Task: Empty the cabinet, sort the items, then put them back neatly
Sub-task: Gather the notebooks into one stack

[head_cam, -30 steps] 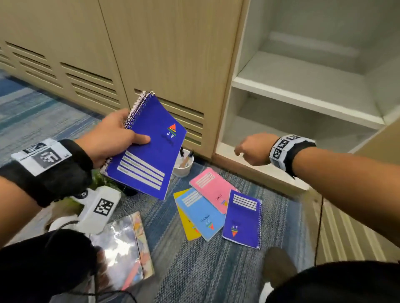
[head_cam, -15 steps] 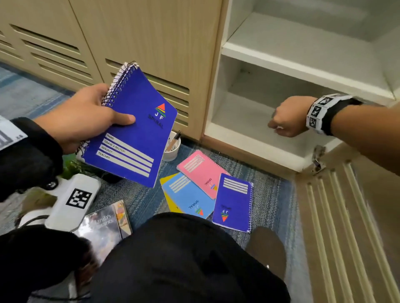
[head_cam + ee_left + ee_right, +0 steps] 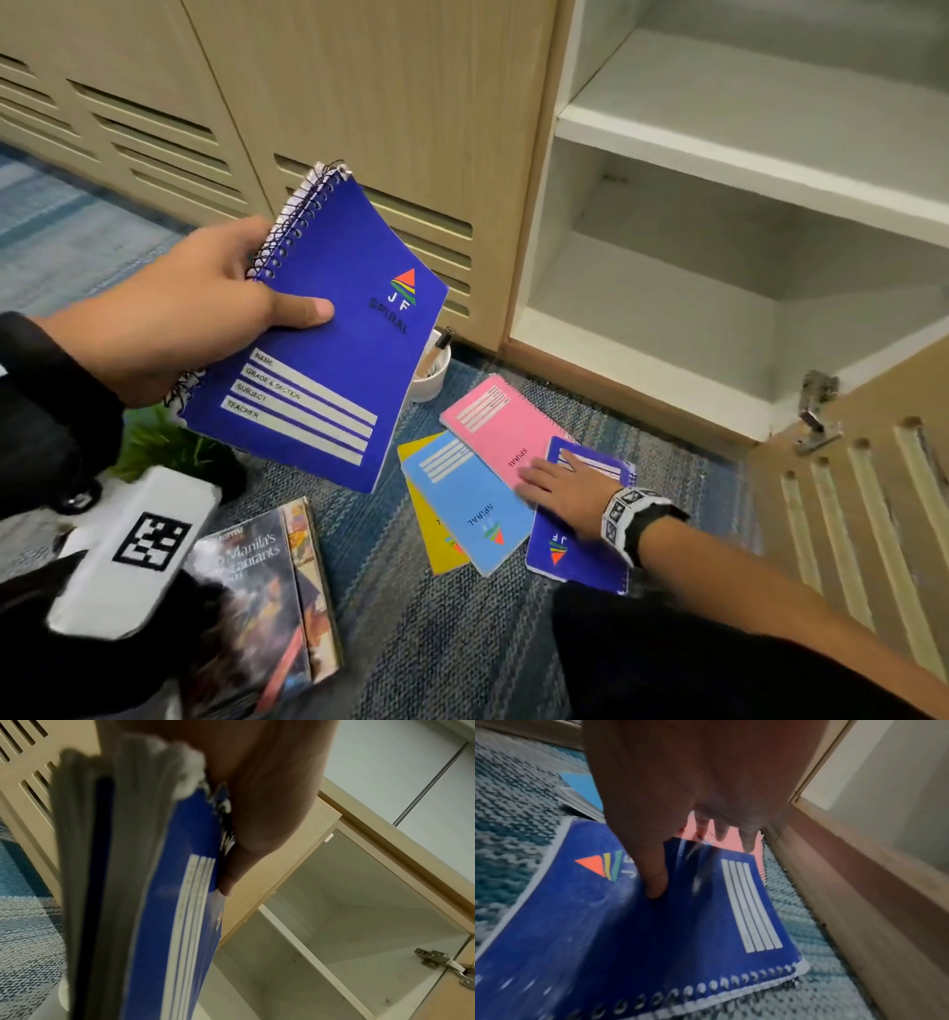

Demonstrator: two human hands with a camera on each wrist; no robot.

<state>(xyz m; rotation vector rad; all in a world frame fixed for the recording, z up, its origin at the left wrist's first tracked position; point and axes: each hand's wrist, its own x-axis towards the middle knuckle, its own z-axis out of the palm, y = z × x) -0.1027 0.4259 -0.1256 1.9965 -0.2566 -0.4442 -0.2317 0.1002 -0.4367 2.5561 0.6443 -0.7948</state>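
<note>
Two dark blue spiral notebooks are in play. One blue notebook (image 3: 318,334) is held up in front of the closed louvred doors by the left hand (image 3: 169,308), thumb curled over the cover and fingers hidden behind the wire binding; in the left wrist view it shows only edge-on, with blurred grey page edges. Its cover reads "JF SPIRAL", with lines marked NAME, GRADE & SECTION, SUBJECT and TEACHER. The second blue notebook (image 3: 575,557) lies on the carpet (image 3: 411,642) below the open cabinet (image 3: 667,288), whose two shelves are bare. The right hand (image 3: 570,488) rests on it with fingers stretched out flat, covering the middle of its cover; the right wrist view shows the thumb pressing the cover, whose near corner is bent up, but whether the fingers grip that edge cannot be told. Just left of it, overlapping, lie a pink notebook (image 3: 493,426), a light blue notebook (image 3: 462,503) and a yellow notebook (image 3: 434,539), the yellow mostly hidden underneath; "SPIRAL" reads on the pink and light blue covers. A white cup (image 3: 431,380) holding pens stands against the cabinet base, partly hidden by the raised notebook. Lower left, a glossy book (image 3: 257,606) shows "Manila's" and a partly blurred word.
</note>
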